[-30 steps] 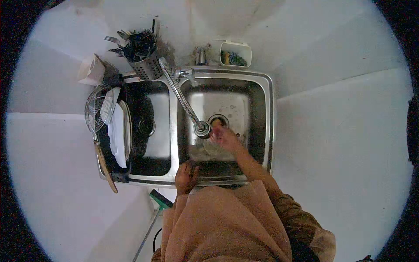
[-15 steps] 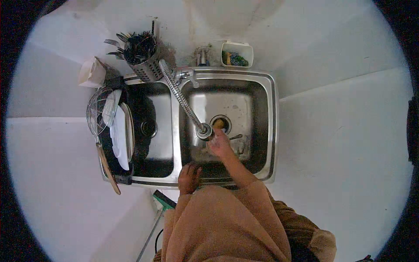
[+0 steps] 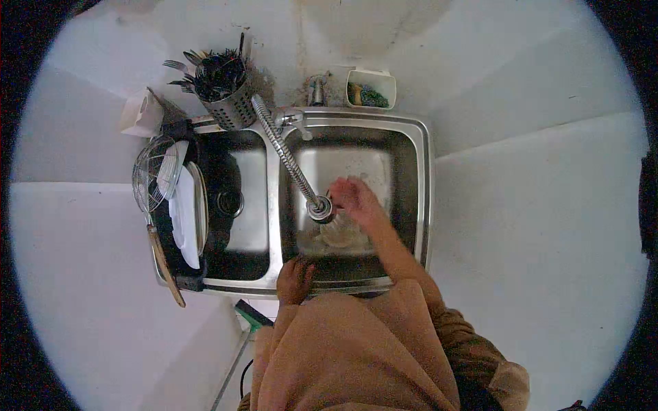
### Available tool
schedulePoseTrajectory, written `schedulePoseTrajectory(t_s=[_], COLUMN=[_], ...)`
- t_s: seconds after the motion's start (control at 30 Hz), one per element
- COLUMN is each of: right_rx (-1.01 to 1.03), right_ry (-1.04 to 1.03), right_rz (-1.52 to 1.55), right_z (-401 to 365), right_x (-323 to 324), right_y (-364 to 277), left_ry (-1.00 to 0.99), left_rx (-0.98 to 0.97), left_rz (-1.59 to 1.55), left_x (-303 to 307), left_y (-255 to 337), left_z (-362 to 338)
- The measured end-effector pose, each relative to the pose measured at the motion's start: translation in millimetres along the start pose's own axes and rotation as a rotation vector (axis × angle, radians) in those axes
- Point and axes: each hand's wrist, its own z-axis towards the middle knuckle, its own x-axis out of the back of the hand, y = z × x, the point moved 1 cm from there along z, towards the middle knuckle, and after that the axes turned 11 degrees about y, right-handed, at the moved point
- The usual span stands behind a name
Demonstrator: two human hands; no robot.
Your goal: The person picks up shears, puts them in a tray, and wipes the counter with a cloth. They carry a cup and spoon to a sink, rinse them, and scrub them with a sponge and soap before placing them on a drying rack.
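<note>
Spray head (image 3: 319,207) lies just left of the right hand (image 3: 353,198), whose fingers curl, grip unclear; left hand (image 3: 295,279) rests loose on the sink rim (image 3: 226,283)

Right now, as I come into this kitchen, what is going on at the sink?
A person stands at a double sink. The right hand is in the right basin, right beside the spray head of the flexible faucet. Something pale lies below it, too blurred to name. The left hand rests on the front rim, holding nothing. The left basin holds white plates and a wire strainer; a cutlery holder stands behind.
</note>
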Motion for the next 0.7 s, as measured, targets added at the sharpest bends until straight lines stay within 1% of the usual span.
schedulePoseTrajectory(t_s=[0.03, 0.1, 0.17, 0.23, 0.3, 0.33, 0.4, 0.43, 0.47, 0.5, 0.53, 0.6, 0.67, 0.7], right_rx=[0.118, 0.688, 0.272, 0.389, 0.47, 0.47, 0.614, 0.615, 0.861, 1.104, 1.103, 1.32, 1.448, 1.308], right_ry=[-0.018, 0.074, 0.034, -0.049, 0.056, 0.056, 0.261, 0.26, 0.112, -0.097, -0.098, 0.213, 0.391, 0.449], right_rz=[-0.077, -0.943, -0.198, -0.474, -0.658, -0.66, -1.548, -1.549, -2.161, -2.765, -2.767, -2.455, -2.064, -1.957], right_z=[1, -5, 29, 16, 25, 27, 35, 52, 75, 86, 69, 27, 20, 9], right_x=[-12, -41, -44, -100, -129, -141, -160, -159, -154, -151, -162, -175, -153, -140], right_y=[-14, -45, -98, -133, -168, -180, -202, -217, -232, -236, -227, -204, -185, -164], left_ry=[-0.031, -0.018, -0.004, 0.051, 0.057, 0.06, 0.075, 0.087, 0.088, 0.06, 0.031, 0.061, 0.09, 0.075], left_rx=[0.006, -0.024, -0.053, -0.078, -0.066, -0.057, -0.068, -0.081, -0.081, -0.052, -0.021, -0.042, -0.063, -0.059], left_rz=[0.002, 0.001, 0.001, -0.044, -0.056, -0.066, -0.061, -0.056, -0.058, -0.036, -0.015, -0.033, -0.051, -0.07], left_x=[1, 3, 1, -4, -1, 2, 8, 10, 8, 4, 0, -5, -3, 2], left_y=[0, 0, -3, -9, -5, -3, 2, 4, 2, -1, -4, -10, -9, -5], left_z=[0, 3, 3, -3, 0, 2, 4, 5, 5, 2, -1, -5, -5, -2])
